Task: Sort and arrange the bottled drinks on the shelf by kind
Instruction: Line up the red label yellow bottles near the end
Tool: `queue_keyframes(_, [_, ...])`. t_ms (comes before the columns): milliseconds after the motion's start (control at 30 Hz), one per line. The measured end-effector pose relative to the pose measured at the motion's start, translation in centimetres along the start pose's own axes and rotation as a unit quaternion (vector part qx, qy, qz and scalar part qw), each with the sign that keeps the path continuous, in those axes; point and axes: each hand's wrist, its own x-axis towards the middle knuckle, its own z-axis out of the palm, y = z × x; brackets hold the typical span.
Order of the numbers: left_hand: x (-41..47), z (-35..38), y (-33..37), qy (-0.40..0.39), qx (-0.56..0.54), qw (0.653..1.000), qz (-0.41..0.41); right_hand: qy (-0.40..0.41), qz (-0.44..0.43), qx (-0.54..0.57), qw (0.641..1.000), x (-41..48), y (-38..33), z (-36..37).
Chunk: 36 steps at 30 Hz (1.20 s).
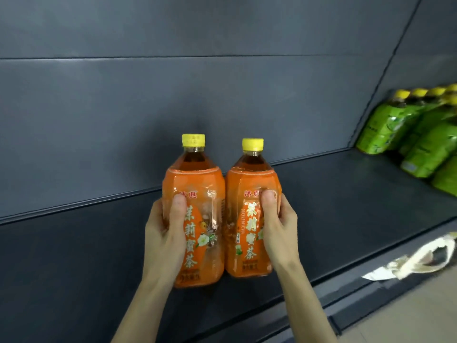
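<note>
Nearest the lens, the left hand (164, 233) is being kept closed around the left orange bottle (205, 184) at mid-label, with the thumb laid across the front and the fingers curled round the far side, mostly hidden. The right orange bottle (249, 184) is being gripped in the same way by the right hand (279, 226). Both bottles are being held upright over the dark shelf (346, 194), with their sides touching; whether their bases are being rested on it cannot be told. Green bottles (420, 144) are being stored at the shelf's right end, well apart. Each orange bottle is being judged full and therefore heavy, stiff-bodied, and possibly slippery under its glossy film, so a hold around the waist is being favoured over the narrow neck or yellow cap.
</note>
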Motion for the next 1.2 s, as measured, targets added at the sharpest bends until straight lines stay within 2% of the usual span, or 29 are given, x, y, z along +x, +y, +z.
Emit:
queue_keyframes(200, [-4.4,10.3,0.4,-0.069,-0.012,0.998,-0.005,0.088,-0.037,-0.036,0.995,-1.8,-2.7,-12.1])
queue_keyframes(367, [-11.2,22.1,0.0,-0.122,-0.027,0.992,-0.008,0.165,-0.054,-0.093,0.98,-3.8,-4.8,-25.1])
queue_keyframes(633, [-18.9,37.8,-0.6,-0.19,-0.037,0.981,-0.004,0.256,-0.051,-0.118,0.958,-5.8,-6.7,-42.4])
queue_keyframes(1033, [-17.6,58.8,-1.0,-0.252,-0.07,0.964,0.037,0.312,-0.073,-0.132,0.938,3.0,-7.0,-59.7])
queue_keyframes(1200, [-16.1,68.1,-1.5,-0.269,-0.076,0.96,0.02,0.324,-0.071,-0.13,0.934,7.8,-7.4,-66.8])
